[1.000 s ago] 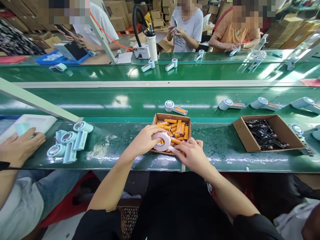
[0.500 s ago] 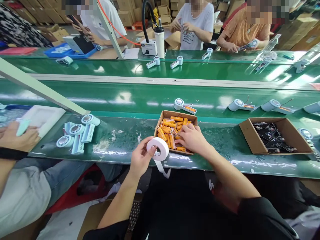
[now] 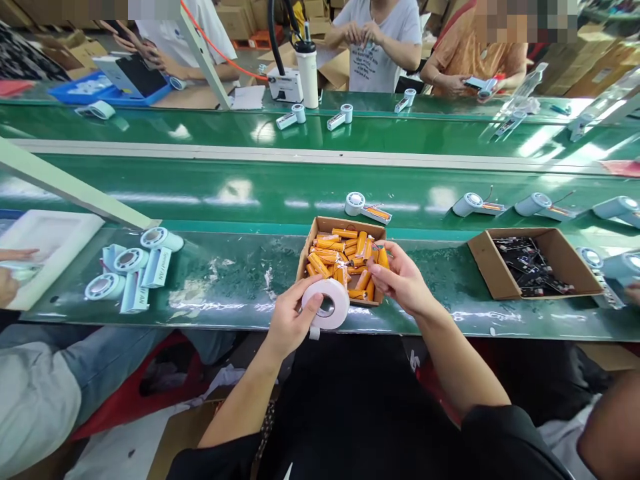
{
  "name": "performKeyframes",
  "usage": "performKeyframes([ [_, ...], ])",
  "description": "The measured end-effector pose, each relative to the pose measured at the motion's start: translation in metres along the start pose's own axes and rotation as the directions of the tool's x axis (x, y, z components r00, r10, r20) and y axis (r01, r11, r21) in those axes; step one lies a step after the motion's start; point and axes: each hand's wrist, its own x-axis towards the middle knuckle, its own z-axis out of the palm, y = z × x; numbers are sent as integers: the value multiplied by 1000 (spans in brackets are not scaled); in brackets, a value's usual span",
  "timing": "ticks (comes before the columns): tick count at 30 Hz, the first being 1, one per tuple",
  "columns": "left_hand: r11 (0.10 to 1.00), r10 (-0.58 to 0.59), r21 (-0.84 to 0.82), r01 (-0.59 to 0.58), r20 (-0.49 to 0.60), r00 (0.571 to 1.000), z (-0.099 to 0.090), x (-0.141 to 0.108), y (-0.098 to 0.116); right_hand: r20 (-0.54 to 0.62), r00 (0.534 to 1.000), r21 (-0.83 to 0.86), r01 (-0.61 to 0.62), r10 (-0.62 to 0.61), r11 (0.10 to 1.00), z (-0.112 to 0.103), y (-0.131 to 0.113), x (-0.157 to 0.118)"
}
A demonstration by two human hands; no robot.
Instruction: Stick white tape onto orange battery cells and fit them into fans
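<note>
My left hand point(image 3: 293, 317) grips a roll of white tape point(image 3: 339, 305) at the near edge of the bench, with a short tape end hanging below it. Between the fingertips of my right hand point(image 3: 403, 280) is an orange battery point(image 3: 383, 259), held over the right side of a cardboard box point(image 3: 305, 250). Several more orange batteries point(image 3: 327, 255) with thin wires lie jumbled in that box. Just behind the box, a light blue fan point(image 3: 355, 203) rests with an orange battery in its open handle.
Several light blue fan bodies point(image 3: 131, 260) cluster on the left. An open box point(image 3: 487, 267) of black parts stands right. More fans lie along the green belt point(image 3: 210, 180). A slanted metal post point(image 3: 75, 183) crosses the left side; people's hands show at both sides.
My right hand has come up from among the batteries with one in its fingers. The tape roll has shifted slightly right and its hanging end looks shorter. The view has shifted.
</note>
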Motion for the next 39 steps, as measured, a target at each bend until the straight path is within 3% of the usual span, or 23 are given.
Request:
performKeyframes([
  [3,990,110,94,-110,9,994,0,2,5,86,996,-127,48,-37,991,3,-3,-12],
  [6,969,183,167,-183,13,983,-1,1,9,50,992,-317,123,-113,940,7,-4,-24],
  [10,944,221,244,-221,27,975,2,-1,13,-22,982,-573,140,-186,807,12,-5,-35],
  [15,907,272,302,-294,113,955,2,0,20,83,959,-705,249,-271,664,15,-10,-40],
  [18,886,294,307,-349,212,932,-2,5,28,191,962,-711,271,-193,649,13,-15,-39],
  [21,880,312,285,-380,256,915,-3,9,35,253,967,-627,189,-33,756,9,-15,-38],
  [23,888,316,286,-360,191,929,2,8,35,169,985,-449,100,-26,888,9,-6,-38],
  [26,940,239,251,-230,-9,971,18,1,26,-150,980,-76,121,-131,990,20,17,-38],
  [28,982,136,148,-120,-105,985,32,-5,17,-368,908,67,241,-201,968,36,34,-40],
  [30,999,42,25,-39,-132,990,47,-12,10,-536,810,114,351,-240,930,54,48,-42],
  [32,999,-17,-42,12,-122,992,59,-18,6,-643,727,124,410,-241,904,66,53,-44],
  [33,999,-35,-41,31,-119,992,64,-21,7,-663,712,132,413,-230,901,67,52,-45],
  [35,999,-40,16,41,-74,996,68,-28,10,-631,751,142,360,-196,922,53,40,-45],
  [37,996,38,77,-44,66,997,67,-32,16,-604,761,84,357,-238,930,20,17,-41],
  [38,990,93,92,-107,144,985,67,-30,20,-611,730,26,405,-306,914,-1,4,-36],
  [39,980,144,107,-168,206,968,66,-25,23,-653,628,-51,521,-423,852,-22,-8,-30],
])
